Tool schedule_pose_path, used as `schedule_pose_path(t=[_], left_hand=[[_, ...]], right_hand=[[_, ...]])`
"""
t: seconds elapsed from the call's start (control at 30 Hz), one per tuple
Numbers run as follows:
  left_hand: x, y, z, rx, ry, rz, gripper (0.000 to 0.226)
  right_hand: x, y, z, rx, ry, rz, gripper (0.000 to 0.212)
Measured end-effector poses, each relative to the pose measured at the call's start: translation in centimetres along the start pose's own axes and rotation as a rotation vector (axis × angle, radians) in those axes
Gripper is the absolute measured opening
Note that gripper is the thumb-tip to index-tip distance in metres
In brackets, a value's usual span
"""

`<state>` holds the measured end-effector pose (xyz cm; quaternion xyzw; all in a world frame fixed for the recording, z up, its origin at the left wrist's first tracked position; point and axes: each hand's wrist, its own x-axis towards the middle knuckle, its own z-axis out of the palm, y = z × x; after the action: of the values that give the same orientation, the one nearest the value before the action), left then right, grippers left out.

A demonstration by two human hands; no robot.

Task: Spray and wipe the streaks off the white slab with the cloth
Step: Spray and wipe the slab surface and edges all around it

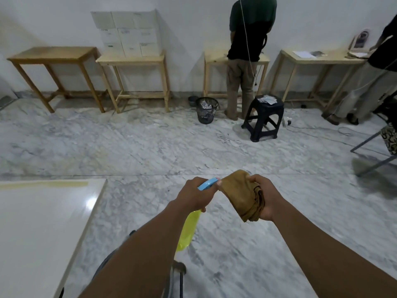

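My left hand [194, 195] grips a spray bottle [189, 229] with a yellow body and a blue head, whose nozzle points toward the cloth. In my right hand [263, 195] I hold a folded brown cloth [241, 195], raised over the marble floor. The two hands are close together at the frame's centre. The white slab [40, 229] lies at the lower left, away from both hands, glossy, with a strip of tape along its far edge.
Four wooden tables [131, 59] line the far wall, one stacked with white boxes. A person [249, 50] stands at the third table, another at the far right. A black bin [206, 110], a black stool [264, 117] and floor cables lie ahead.
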<state>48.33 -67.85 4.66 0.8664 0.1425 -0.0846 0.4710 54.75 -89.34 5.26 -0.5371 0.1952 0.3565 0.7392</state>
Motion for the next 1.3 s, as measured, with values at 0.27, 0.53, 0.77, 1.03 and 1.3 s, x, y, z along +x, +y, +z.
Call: schedule_pose_path(t=[0.27, 0.53, 0.77, 1.03, 1.3], left_hand=[[14.2, 1.7, -2.8, -0.076, 0.147, -0.062, 0.043], [23.5, 1.8, -7.2, -0.094, 0.312, -0.197, 0.048], [28.4, -2.8, -17.0, -0.212, 0.563, -0.395, 0.054], [30.0, -11.6, -30.9, -0.290, 0.835, -0.562, 0.042], [25.8, -18.9, -41.5, -0.349, 1.031, -0.686, 0.057]], right_hand=[[14.0, -11.6, 3.3, -0.140, -0.104, 0.013, 0.045], [25.7, -21.0, 10.4, -0.268, -0.244, 0.076, 0.038], [35.4, -24.2, 26.0, -0.486, -0.427, 0.181, 0.041], [43.1, -21.7, 44.6, -0.625, -0.629, 0.295, 0.049], [45.4, -15.6, 62.0, -0.732, -0.827, 0.442, 0.044]])
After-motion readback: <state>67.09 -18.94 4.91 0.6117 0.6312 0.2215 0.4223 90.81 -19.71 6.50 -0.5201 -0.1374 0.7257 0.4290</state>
